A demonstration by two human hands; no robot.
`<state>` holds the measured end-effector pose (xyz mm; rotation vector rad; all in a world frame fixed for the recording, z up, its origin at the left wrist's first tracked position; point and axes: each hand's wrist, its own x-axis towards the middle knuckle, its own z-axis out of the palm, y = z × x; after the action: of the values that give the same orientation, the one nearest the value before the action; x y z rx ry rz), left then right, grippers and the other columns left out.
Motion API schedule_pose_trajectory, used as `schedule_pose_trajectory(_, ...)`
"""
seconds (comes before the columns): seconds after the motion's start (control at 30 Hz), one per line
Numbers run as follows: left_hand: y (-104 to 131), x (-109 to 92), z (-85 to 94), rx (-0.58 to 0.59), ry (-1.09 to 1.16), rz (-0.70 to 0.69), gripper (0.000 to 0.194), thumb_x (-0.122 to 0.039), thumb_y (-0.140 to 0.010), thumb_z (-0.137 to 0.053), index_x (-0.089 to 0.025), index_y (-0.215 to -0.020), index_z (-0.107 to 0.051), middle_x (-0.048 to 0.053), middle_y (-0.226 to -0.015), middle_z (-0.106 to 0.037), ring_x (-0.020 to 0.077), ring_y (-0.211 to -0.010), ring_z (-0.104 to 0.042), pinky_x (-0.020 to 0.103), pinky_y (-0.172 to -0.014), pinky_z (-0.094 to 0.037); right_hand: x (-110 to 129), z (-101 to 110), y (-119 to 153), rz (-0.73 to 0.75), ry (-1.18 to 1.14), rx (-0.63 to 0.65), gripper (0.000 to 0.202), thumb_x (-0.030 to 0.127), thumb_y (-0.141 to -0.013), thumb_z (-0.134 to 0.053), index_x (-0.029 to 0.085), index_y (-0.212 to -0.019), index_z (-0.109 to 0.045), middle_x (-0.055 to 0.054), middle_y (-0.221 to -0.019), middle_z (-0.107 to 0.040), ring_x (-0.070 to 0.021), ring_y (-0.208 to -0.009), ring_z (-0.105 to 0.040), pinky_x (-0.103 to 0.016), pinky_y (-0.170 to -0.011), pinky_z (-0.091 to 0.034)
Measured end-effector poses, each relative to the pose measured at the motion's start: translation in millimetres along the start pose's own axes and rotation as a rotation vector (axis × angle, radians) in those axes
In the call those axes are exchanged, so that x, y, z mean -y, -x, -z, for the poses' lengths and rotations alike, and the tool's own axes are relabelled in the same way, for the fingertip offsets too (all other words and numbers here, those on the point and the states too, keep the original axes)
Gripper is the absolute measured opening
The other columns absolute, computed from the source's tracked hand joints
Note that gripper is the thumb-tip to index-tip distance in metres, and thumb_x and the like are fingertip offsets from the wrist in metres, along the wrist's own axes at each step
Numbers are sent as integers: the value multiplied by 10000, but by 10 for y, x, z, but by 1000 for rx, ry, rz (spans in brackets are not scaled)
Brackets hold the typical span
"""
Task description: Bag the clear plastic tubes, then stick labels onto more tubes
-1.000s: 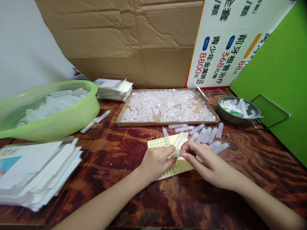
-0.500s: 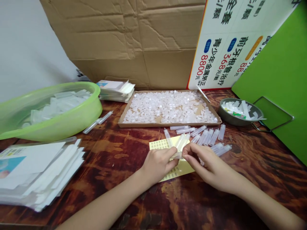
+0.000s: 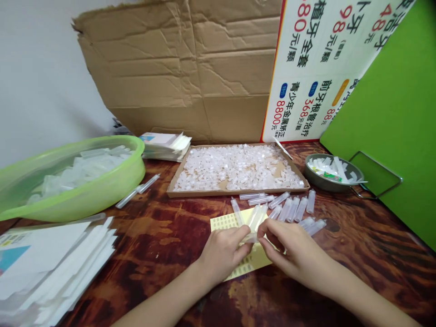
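My left hand (image 3: 221,252) is closed around a small translucent plastic tube (image 3: 251,237), held crosswise between my two hands. At the tube's right end, the thumb and fingers of my right hand (image 3: 293,247) are pinched together; whether a small piece sits between those fingertips is hidden. Both hands are just above a yellow sheet of small round stickers (image 3: 223,222). Several capped tubes (image 3: 258,217) lie on the sheet's far part, just beyond my fingers. More tubes (image 3: 293,209) are spread on the table beyond my right hand.
A shallow cardboard tray (image 3: 238,193) full of small clear pieces stands behind. At left are a green basin (image 3: 132,172) of tubes and a stack of cards (image 3: 51,268). A grey pan (image 3: 316,181) with scraps sits at right, near a green panel (image 3: 391,122).
The camera view has tilted up, so everything appears lower in the picture. Both hands keep nearly the same hold on the tube.
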<state>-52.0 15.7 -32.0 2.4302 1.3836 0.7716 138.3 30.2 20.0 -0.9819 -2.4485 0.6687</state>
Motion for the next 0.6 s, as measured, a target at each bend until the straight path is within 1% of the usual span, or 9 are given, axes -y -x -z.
schedule_pose_trajectory(0.07,-2,0,-1,15,14,-1,98,-237,-858,-486,-182,-788,-526,-15,-643,-584,124,-571,-552,198,-527,-348,12,-13,7,9,73,-8,59,163,-856,-445,192,-833,-490,26,-638,-516,-106,-544,-462,-222,-523,-280)
schedule_pose_trajectory(0.17,-4,2,-5,33,24,-5,67,-214,-846,-491,-183,-810,-538,-8,-663,-597,131,-590,-567,200,-539,-358,13,-29,11,-52,120,-28,13,197,-847,-462,197,-845,-475,48,-588,-472,-105,-499,-434,-227,-498,-244)
schedule_pose_trajectory(0.27,-4,13,-13,44,31,26,49,-208,-842,-495,-189,-835,-540,-5,-686,-611,138,-615,-578,205,-553,-359,-17,-26,0,-148,108,-65,96,255,-834,-504,195,-890,-454,59,-571,-453,-111,-486,-428,-227,-484,-235)
schedule_pose_trajectory(0.33,-5,27,-23,44,45,65,68,-235,-857,-485,-193,-830,-532,-5,-698,-617,142,-630,-580,208,-563,-358,-41,-17,-13,-172,72,-114,85,256,-843,-502,195,-863,-446,48,-595,-475,-114,-519,-453,-223,-494,-263)
schedule_pose_trajectory(0.4,-10,42,-34,44,73,100,127,-287,-881,-461,-197,-820,-526,-3,-705,-619,145,-645,-580,210,-574,-360,-56,-16,-25,-129,11,-151,63,226,-879,-452,195,-823,-448,25,-659,-521,-114,-581,-494,-215,-533,-316)
schedule_pose_trajectory(0.47,-19,51,-38,37,113,126,200,-349,-904,-423,-199,-822,-528,0,-711,-620,147,-654,-579,211,-583,-362,-61,-32,-35,-27,-35,-153,108,203,-908,-407,195,-818,-467,0,-749,-561,-117,-673,-535,-213,-603,-368)
schedule_pose_trajectory(0.53,-27,51,-30,22,155,148,249,-393,-914,-391,-200,-840,-530,2,-714,-619,146,-651,-575,211,-583,-362,-63,-66,-46,69,-24,-136,97,214,-914,-419,200,-868,-504,-19,-818,-577,-128,-738,-556,-220,-642,-393)
schedule_pose_trajectory(0.6,-32,43,-13,6,183,171,274,-413,-917,-368,-199,-858,-529,3,-708,-615,148,-644,-571,213,-580,-361,-69,-115,-60,134,35,-157,100,216,-909,-438,204,-945,-530,-37,-853,-580,-141,-761,-564,-230,-644,-406)
